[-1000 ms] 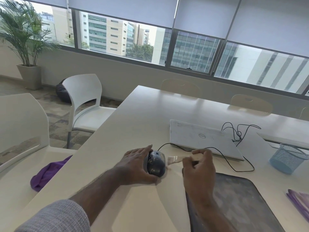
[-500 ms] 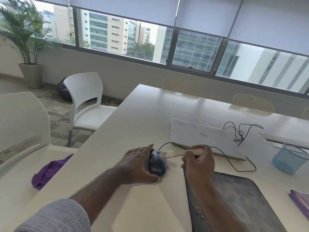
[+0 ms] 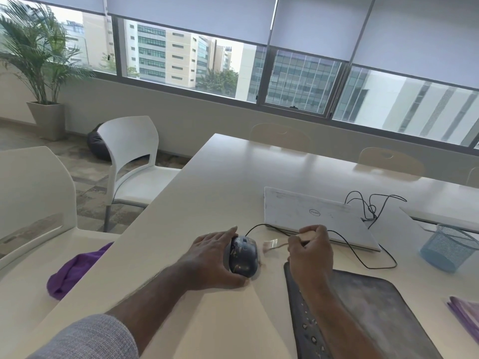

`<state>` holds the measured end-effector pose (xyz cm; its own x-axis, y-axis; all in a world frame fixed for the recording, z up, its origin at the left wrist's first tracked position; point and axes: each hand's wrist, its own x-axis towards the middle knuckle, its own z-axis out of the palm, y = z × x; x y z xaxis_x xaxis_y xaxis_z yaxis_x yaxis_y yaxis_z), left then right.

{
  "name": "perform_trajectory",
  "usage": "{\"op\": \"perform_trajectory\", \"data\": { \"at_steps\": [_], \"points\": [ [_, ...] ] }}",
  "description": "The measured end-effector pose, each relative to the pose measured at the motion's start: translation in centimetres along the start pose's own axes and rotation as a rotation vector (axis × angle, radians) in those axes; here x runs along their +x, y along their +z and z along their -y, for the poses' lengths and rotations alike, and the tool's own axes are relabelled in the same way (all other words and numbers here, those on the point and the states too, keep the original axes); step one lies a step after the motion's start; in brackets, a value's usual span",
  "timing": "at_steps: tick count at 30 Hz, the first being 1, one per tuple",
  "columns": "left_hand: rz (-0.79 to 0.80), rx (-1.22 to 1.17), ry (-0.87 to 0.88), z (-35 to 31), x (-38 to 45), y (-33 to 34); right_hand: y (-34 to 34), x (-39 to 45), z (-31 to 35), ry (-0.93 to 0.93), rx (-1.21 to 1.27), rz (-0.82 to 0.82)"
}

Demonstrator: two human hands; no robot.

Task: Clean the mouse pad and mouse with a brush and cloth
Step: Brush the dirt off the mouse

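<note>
A dark, dust-speckled wired mouse (image 3: 244,256) sits on the white table (image 3: 207,198). My left hand (image 3: 210,257) grips it from the left, thumb below and fingers along its far side. My right hand (image 3: 309,251) holds a small brush (image 3: 270,245) by its handle; the pale bristles point left, just right of the mouse's front, and look blurred. The dark mouse pad (image 3: 370,314) lies under my right forearm, with crumbs along its left edge. A purple cloth (image 3: 74,272) rests on the chair seat to the left.
A closed white laptop (image 3: 313,216) lies behind my hands, the mouse cable (image 3: 363,257) looping in front of it. A blue mesh cup (image 3: 447,248) stands at right, a purple folded item (image 3: 466,313) at the right edge. White chairs (image 3: 129,161) stand left.
The brush head has swept back and forth beside the mouse's front; it now sits slightly right of the mouse. My left hand keeps its hold on the mouse.
</note>
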<state>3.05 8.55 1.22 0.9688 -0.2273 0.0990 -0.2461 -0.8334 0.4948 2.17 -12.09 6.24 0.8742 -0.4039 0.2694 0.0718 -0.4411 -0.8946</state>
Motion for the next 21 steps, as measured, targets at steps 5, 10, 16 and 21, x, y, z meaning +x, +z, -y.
{"op": "perform_trajectory", "data": {
  "at_steps": [5,10,16,21],
  "points": [
    [0.003,0.004,0.000,-0.1,0.0,-0.2,0.8,-0.3,0.5,-0.019,0.090,-0.004],
    [0.000,0.000,0.005,-0.1,-0.2,-0.2,1.2,0.3,-0.2,-0.051,-0.037,-0.047],
    [0.003,0.007,0.014,-0.3,-0.2,-0.3,1.7,0.1,0.1,-0.053,0.060,-0.005],
    [0.008,-0.004,0.007,-0.3,-0.2,-0.4,1.6,0.8,-0.3,-0.058,-0.033,-0.076]
  ]
}}
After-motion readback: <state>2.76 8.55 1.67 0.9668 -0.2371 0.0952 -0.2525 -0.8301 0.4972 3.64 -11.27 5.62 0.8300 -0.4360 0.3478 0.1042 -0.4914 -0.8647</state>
